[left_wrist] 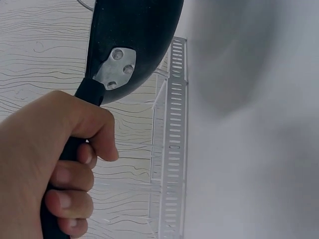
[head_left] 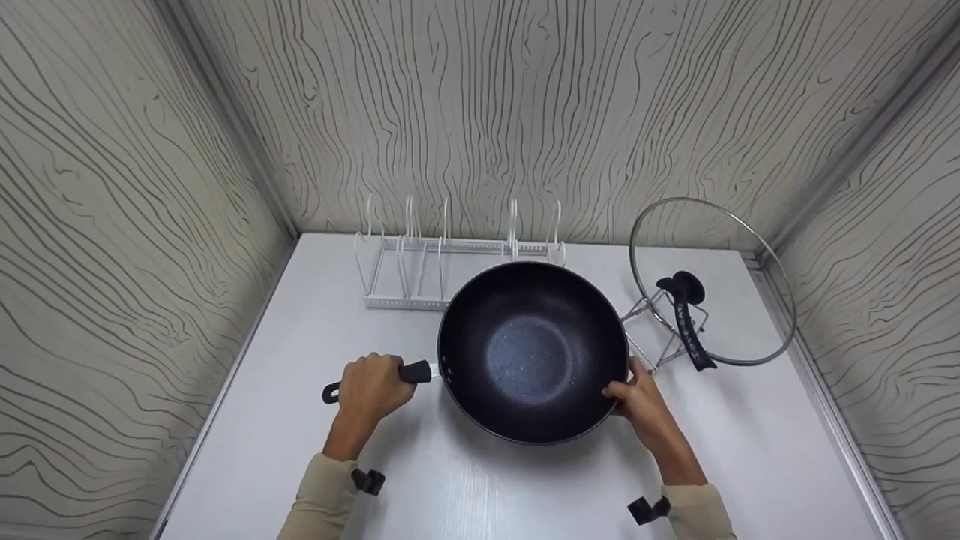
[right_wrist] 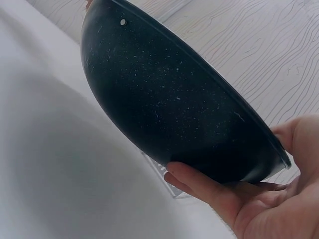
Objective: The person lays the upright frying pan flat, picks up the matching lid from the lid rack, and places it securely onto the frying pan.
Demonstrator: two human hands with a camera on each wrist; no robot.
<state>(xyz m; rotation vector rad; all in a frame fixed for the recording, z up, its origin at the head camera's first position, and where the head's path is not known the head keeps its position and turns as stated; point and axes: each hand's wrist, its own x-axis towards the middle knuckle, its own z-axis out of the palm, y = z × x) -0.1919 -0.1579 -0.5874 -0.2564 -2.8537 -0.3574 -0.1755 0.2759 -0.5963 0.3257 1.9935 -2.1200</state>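
Observation:
A dark wok (head_left: 529, 352) is held off the white table, its inside facing the head camera. The left hand (head_left: 373, 385) grips its black handle (head_left: 416, 372); in the left wrist view the fingers of the left hand (left_wrist: 70, 159) curl round the handle, below the riveted bracket (left_wrist: 117, 68). At the opposite rim, the right hand (head_left: 640, 403) pinches the wok, thumb over the edge. The right wrist view has the fingers of the right hand (right_wrist: 259, 199) under the speckled outer side of the wok (right_wrist: 169, 94).
Behind the wok stands a white wire rack (head_left: 405, 303) with upright loops, near the back wall. To the right, a glass lid (head_left: 750, 300) with a black handle (head_left: 688, 322) leans on a small wire stand (head_left: 670, 346). Patterned walls (head_left: 480, 112) enclose the white table (head_left: 300, 330).

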